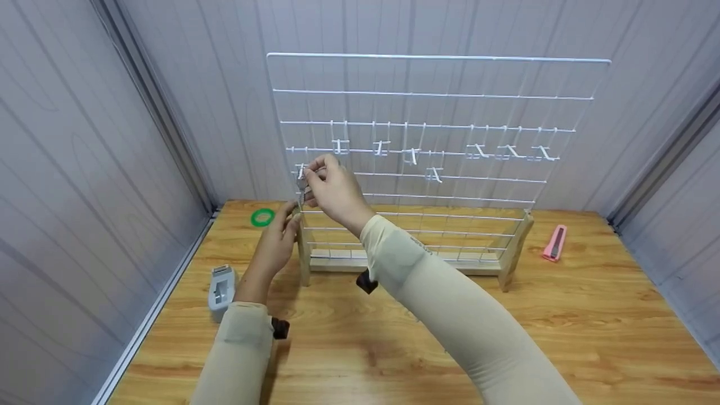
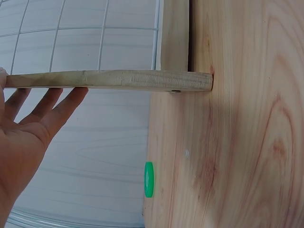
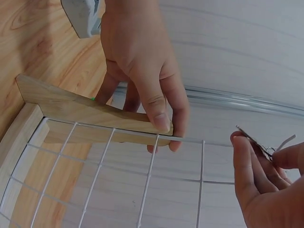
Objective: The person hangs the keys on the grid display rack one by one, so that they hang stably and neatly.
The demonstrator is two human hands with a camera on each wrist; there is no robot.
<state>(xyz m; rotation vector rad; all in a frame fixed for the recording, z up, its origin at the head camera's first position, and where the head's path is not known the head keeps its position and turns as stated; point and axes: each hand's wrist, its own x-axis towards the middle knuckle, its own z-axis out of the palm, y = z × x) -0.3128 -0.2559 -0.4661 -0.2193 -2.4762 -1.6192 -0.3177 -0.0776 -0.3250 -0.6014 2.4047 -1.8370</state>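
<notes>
A white wire grid rack [image 1: 439, 57] stands upright in wooden feet. My left hand [image 1: 275, 242] grips the upper end of its left wooden leg [image 2: 142, 80], thumb on one side and fingers on the other. At the rack's left edge, my right hand [image 1: 337, 191] pinches a small flat silver metal piece [image 3: 251, 137] with a thin loop; its exact kind is unclear. The piece is beside the leftmost white hook [image 1: 301, 170], whose tip [image 3: 287, 140] shows in the right wrist view. My fingers partly hide how piece and hook meet.
Several more white hooks [image 1: 412, 156] hang along the rack's middle wires. Left of the rack lie a green ring [image 1: 262, 217], perhaps a tape roll, and a grey tape dispenser-like body [image 1: 221, 292]. A pink box cutter [image 1: 555, 243] lies right. Panelled walls surround the wooden table [image 1: 360, 349].
</notes>
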